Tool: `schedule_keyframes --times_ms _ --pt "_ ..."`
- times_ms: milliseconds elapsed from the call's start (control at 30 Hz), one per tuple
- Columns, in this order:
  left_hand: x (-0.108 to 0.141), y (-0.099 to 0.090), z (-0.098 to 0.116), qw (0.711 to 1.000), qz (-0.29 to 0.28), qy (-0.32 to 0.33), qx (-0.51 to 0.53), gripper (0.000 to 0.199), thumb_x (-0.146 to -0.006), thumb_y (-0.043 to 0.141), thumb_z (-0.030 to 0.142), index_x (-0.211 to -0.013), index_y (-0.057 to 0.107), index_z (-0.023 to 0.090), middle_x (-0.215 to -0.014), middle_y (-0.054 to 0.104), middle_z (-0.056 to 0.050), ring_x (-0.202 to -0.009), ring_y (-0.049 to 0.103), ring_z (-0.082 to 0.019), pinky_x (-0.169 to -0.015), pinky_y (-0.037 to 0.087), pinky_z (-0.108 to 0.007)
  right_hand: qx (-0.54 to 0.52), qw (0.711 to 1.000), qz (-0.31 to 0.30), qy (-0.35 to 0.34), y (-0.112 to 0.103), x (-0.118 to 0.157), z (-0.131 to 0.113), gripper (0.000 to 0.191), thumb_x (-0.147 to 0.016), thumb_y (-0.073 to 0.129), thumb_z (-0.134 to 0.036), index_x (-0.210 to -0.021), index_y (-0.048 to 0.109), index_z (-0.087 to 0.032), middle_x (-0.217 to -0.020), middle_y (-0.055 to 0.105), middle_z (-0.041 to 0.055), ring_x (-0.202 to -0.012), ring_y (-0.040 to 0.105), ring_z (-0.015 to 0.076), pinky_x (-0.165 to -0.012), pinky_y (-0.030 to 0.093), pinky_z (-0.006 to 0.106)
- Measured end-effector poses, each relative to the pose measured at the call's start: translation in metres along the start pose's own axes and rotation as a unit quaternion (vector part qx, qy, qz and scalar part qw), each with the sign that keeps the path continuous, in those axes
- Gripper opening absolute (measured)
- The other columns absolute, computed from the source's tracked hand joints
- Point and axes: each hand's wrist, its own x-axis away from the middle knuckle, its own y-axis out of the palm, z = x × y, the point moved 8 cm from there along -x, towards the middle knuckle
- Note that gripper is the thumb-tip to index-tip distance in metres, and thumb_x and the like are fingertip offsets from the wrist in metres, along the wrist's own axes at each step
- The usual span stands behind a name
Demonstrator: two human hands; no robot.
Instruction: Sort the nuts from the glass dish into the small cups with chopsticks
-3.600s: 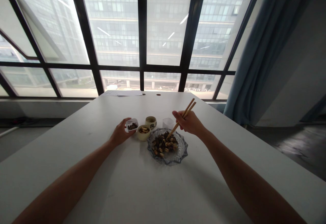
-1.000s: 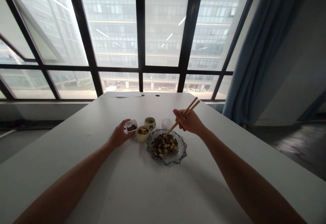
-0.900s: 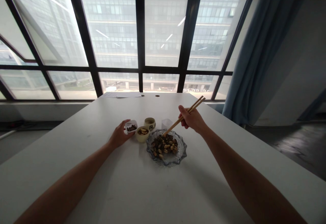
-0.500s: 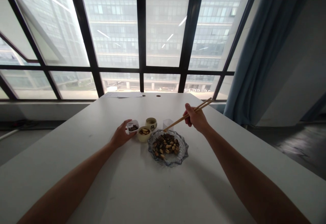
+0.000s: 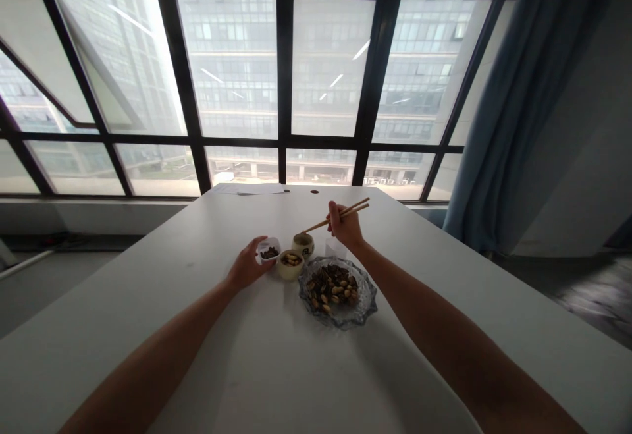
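Note:
My right hand (image 5: 345,224) is closed around a pair of wooden chopsticks (image 5: 320,224), whose tips point left, at the rim of the farther cream cup (image 5: 303,244) with a dark character on it. Whether anything is between the tips is too small to tell. My left hand (image 5: 251,264) grips a small white cup (image 5: 268,250) with dark seeds inside. Touching its right side is a cream cup (image 5: 290,267) with nuts in it. A scalloped glass bowl (image 5: 366,299) holds dark seeds and pale nuts, below my right wrist.
A clear plastic cup (image 5: 336,247) stands behind the glass bowl, partly hidden by my right wrist. White papers (image 5: 251,189) lie at the far edge of the white table (image 5: 237,355). Windows rise beyond, and a blue curtain (image 5: 494,124) hangs at the right.
My right hand has moved left with the chopsticks, their tips going from above the glass bowl to the farther cream cup. My left hand still holds the white cup. The view has shifted slightly.

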Motion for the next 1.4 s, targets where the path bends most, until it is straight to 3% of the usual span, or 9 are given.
schedule_keyframes --times_ms 133,333,533,667,867,1400 --pt "0.000 -0.002 0.003 1.000 0.003 0.003 -0.002 0.061 -0.074 0.072 0.041 -0.128 0.052 0.022 -0.121 0.068 -0.011 -0.100 0.068 -0.024 -0.081 0.059 -0.038 0.012 0.999 -0.042 0.013 0.007 0.006 0.003 0.069 -0.081 0.043 -0.082 -0.068 0.059 -0.016 -0.050 0.058 0.0023 -0.039 0.053 0.0108 -0.039 0.041 0.022" --pt "0.000 -0.002 0.004 1.000 -0.002 -0.004 0.001 0.061 -0.073 0.073 0.041 -0.127 0.053 0.021 -0.121 0.068 -0.011 -0.096 0.068 -0.024 -0.082 0.059 -0.039 -0.021 0.999 0.003 0.046 -0.049 0.024 -0.017 0.076 -0.083 0.029 -0.085 -0.061 0.057 -0.018 -0.044 0.055 0.0035 -0.035 0.049 0.0112 -0.036 0.039 0.023" --pt "0.001 -0.001 0.001 1.000 -0.005 -0.010 0.002 0.063 -0.073 0.072 0.043 -0.129 0.052 0.021 -0.123 0.067 -0.011 -0.101 0.067 -0.025 -0.083 0.058 -0.039 0.087 0.965 -0.227 0.101 -0.067 0.050 -0.038 0.070 -0.078 0.050 -0.082 -0.058 0.060 -0.016 -0.041 0.057 0.0034 -0.032 0.049 0.0104 -0.035 0.038 0.022" --pt "0.000 -0.002 0.001 1.000 -0.004 -0.008 -0.004 0.064 -0.073 0.072 0.045 -0.129 0.052 0.021 -0.122 0.068 -0.011 -0.098 0.068 -0.024 -0.081 0.058 -0.038 0.124 0.943 -0.294 0.094 -0.063 0.060 -0.044 0.064 -0.081 0.054 -0.075 -0.060 0.062 -0.016 -0.046 0.062 0.0040 -0.035 0.055 0.0118 -0.038 0.042 0.022" --pt "0.000 -0.001 -0.001 1.000 -0.002 -0.005 -0.002 0.066 -0.072 0.073 0.045 -0.129 0.052 0.021 -0.122 0.068 -0.012 -0.099 0.069 -0.024 -0.080 0.059 -0.037 0.129 0.926 -0.346 0.083 -0.051 0.065 -0.036 0.061 -0.084 0.054 -0.071 -0.063 0.063 -0.015 -0.049 0.064 0.0034 -0.038 0.058 0.0120 -0.042 0.045 0.022" --pt "-0.001 -0.002 0.000 1.000 0.000 -0.009 -0.009 0.067 -0.071 0.074 0.048 -0.129 0.053 0.020 -0.120 0.069 -0.012 -0.094 0.069 -0.024 -0.078 0.059 -0.036 0.155 0.910 -0.377 0.072 -0.042 0.072 -0.035 0.055 -0.087 0.057 -0.064 -0.058 0.062 -0.017 -0.048 0.063 0.0025 -0.040 0.058 0.0123 -0.041 0.046 0.022"
